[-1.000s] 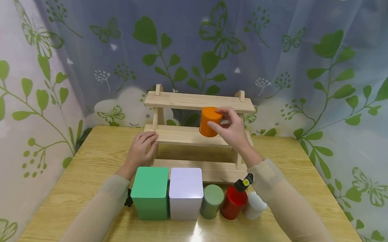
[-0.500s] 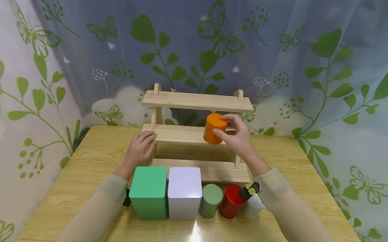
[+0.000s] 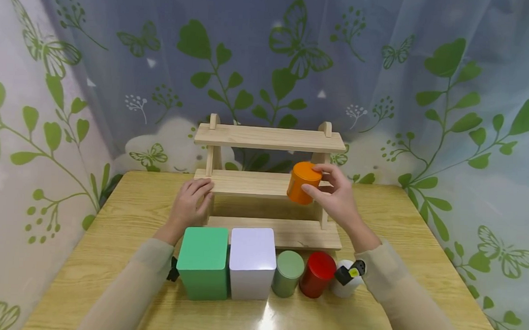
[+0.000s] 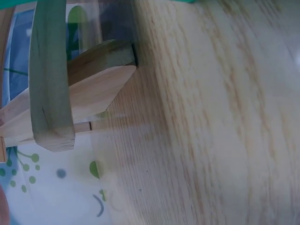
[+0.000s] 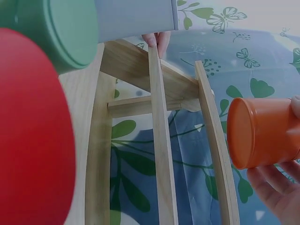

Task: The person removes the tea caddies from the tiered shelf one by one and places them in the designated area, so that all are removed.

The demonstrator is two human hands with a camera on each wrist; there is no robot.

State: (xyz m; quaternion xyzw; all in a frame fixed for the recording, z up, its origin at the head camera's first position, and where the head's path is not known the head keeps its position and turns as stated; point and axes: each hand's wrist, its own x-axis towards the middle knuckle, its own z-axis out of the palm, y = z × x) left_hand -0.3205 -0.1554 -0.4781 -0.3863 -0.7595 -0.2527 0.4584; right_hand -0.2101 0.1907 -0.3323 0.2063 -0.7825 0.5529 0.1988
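Observation:
My right hand (image 3: pixel 337 195) pinches an orange canister (image 3: pixel 302 182) by its side, thumb in front. The lidded canister is slightly tilted and held in front of the middle board's right end, apart from the board in the right wrist view. My left hand (image 3: pixel 191 206) grips the left end of the middle board of a three-tier wooden shelf rack (image 3: pixel 246 183). In the right wrist view its fingertips (image 5: pixel 162 41) show on both sides of that board. Only a sliver of the left hand shows at the edge of the left wrist view.
In front of the rack stand a green box (image 3: pixel 203 263), a pale lavender box (image 3: pixel 252 264), a light green canister (image 3: pixel 288 274), a red canister (image 3: pixel 317 274) and a white canister (image 3: pixel 344 285) in a row. A patterned curtain (image 3: pixel 161 91) hangs behind the wooden table (image 3: pixel 125 213).
My right hand has carried the orange canister to the right and down, from before the middle board towards its right end. The left hand stays on the rack.

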